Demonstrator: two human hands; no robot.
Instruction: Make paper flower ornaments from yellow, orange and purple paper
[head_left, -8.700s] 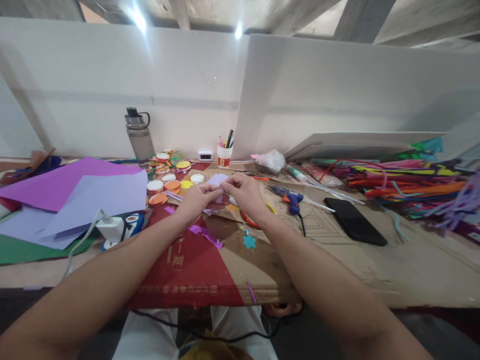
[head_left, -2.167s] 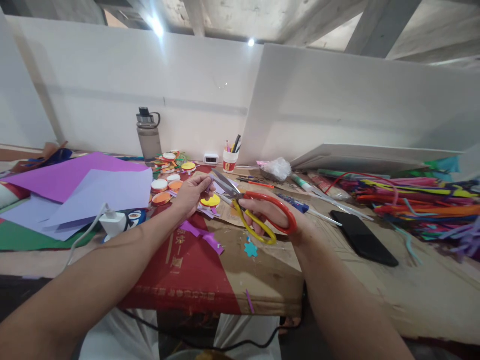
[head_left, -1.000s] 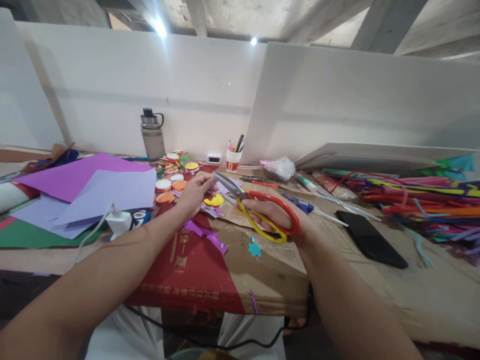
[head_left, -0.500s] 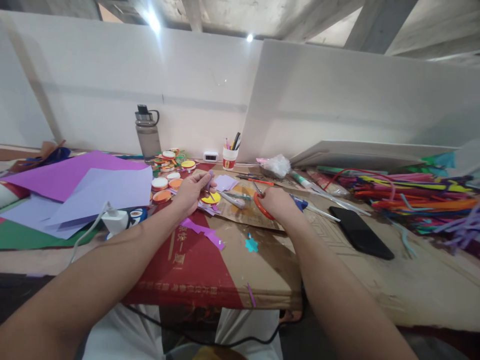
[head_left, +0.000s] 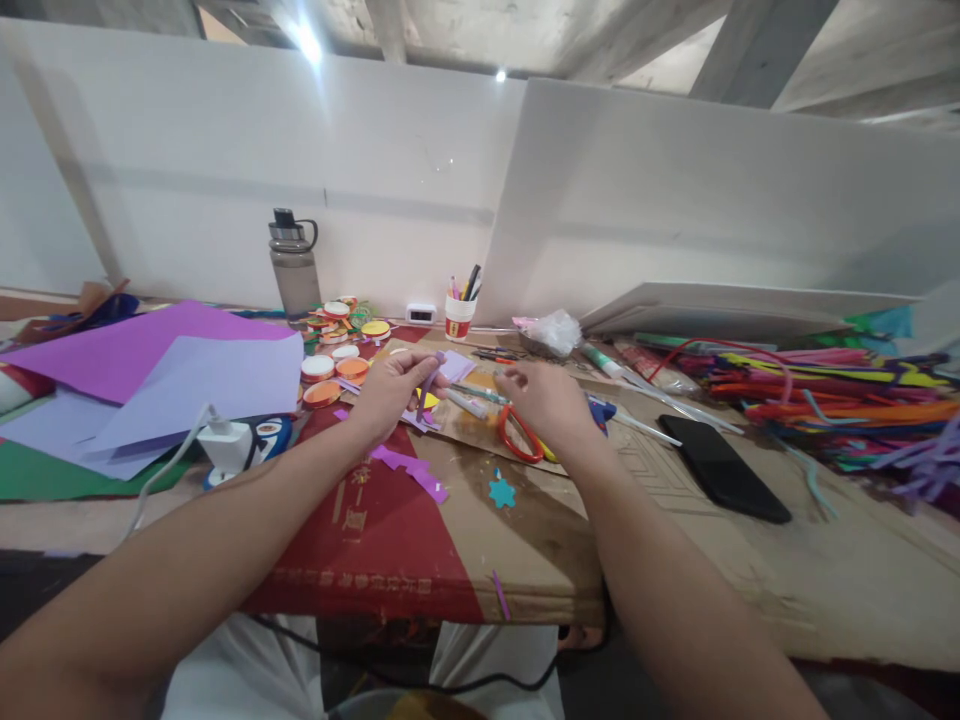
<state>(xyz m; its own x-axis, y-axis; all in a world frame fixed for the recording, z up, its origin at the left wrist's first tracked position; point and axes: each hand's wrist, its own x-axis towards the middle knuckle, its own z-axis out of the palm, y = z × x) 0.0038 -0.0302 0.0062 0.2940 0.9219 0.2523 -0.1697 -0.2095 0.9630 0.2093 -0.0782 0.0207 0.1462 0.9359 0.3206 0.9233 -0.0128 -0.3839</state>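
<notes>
My left hand point(head_left: 394, 393) pinches a narrow purple paper strip point(head_left: 427, 388) between thumb and fingers, above the cardboard point(head_left: 551, 535). To its right, my right hand point(head_left: 546, 398) hovers with loosely curled fingers and nothing visible in them. Just below it lie scissors with orange-red handles point(head_left: 519, 438), partly covered by the hand. A yellow disc point(head_left: 429, 400) shows beneath the left fingers, beside a pale marker-like tool point(head_left: 465, 403). Nearer to me lie a teal flower-shaped cutout point(head_left: 502, 490) and purple paper scraps point(head_left: 412, 470).
Round white and orange lids point(head_left: 322, 393) stand left of my left hand. A bottle point(head_left: 294, 265) and a pen cup point(head_left: 460, 312) stand by the wall. Purple sheets point(head_left: 202, 390) and a charger point(head_left: 229, 445) are at left; a phone point(head_left: 724, 468) and colourful strips point(head_left: 847, 385) at right.
My right hand has let go of the scissors, which now lie on the cardboard, and has moved slightly left and up. The purple strip in my left hand has turned and shows longer.
</notes>
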